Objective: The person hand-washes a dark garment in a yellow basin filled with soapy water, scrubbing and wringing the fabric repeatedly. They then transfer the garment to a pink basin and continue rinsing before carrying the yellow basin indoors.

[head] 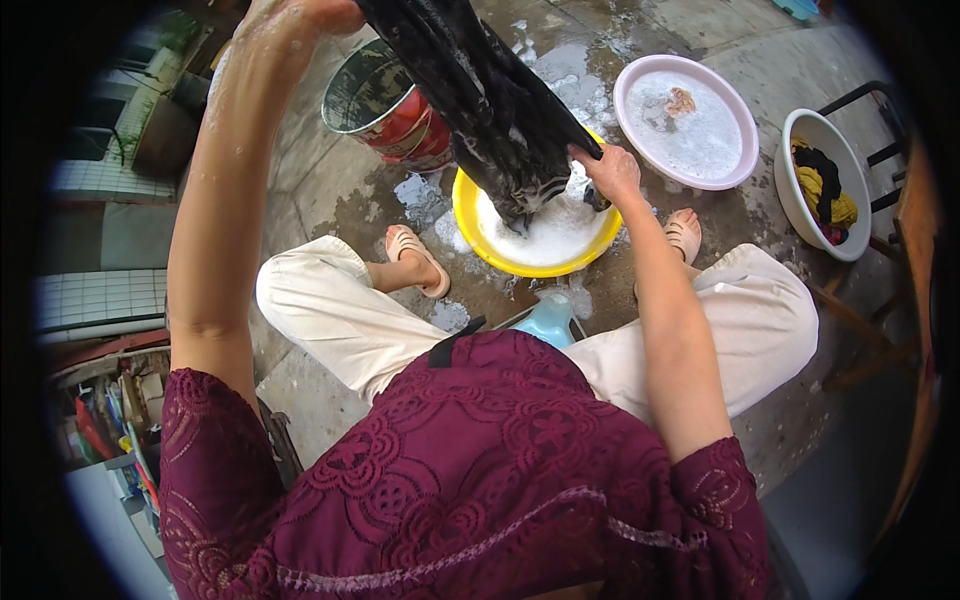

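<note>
A wet black garment point(487, 97) with suds on it hangs stretched over a yellow basin point(480, 247). My left hand point(330, 16) grips its raised end at the top edge of the view, where the fingers are partly cut off. With my right hand point(611, 171) I pinch the garment's right edge above the basin's rim. The garment's lower folds reach into white foamy water point(544, 238) in the basin. Suds cling to my left wrist and forearm.
Left of the basin stands a red paint-marked bucket point(412, 133). A pale pink basin point(739, 169) of suds is at the upper right. Beyond it, a white basin point(796, 217) holds yellow and black cloth point(821, 180). A light-blue stool point(551, 322) is between my legs on wet concrete.
</note>
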### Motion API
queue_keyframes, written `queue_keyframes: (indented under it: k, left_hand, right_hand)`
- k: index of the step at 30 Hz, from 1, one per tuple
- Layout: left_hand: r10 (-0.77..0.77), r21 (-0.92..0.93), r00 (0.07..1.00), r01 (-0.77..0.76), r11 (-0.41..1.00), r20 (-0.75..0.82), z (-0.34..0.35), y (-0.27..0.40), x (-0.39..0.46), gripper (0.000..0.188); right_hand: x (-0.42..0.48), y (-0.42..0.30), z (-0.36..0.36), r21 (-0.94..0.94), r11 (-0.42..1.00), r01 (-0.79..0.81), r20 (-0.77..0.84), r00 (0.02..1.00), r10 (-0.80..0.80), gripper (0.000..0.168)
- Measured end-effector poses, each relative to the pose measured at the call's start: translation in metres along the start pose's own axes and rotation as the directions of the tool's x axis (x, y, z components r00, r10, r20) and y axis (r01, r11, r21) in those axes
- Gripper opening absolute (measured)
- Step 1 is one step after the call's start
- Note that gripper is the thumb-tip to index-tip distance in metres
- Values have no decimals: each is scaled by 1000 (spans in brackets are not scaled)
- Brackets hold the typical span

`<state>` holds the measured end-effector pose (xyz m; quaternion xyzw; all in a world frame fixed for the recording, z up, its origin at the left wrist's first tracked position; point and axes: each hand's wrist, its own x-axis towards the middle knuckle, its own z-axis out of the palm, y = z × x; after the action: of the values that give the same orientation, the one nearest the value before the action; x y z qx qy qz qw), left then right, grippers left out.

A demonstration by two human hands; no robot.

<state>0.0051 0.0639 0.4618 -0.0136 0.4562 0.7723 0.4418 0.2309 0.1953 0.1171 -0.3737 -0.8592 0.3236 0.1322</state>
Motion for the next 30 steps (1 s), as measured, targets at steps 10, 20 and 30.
queue_keyframes:
  k: [10, 20, 30]
  left_hand:
    - [236, 331, 972, -228, 916, 19, 30, -34, -37, 12]
    - [365, 847, 768, -432, -311, 526, 6, -39, -77, 39]
    - [-63, 50, 926, 88, 995, -371, -127, -138, 54, 12]
  right_hand:
    - [-49, -54, 54, 357, 934, -17, 337, 935, -112, 63]
    - [-19, -45, 121, 423, 883, -203, 185, 973, 135, 57]
    - [-47, 68, 61, 484, 489, -726, 595, 682, 425, 25]
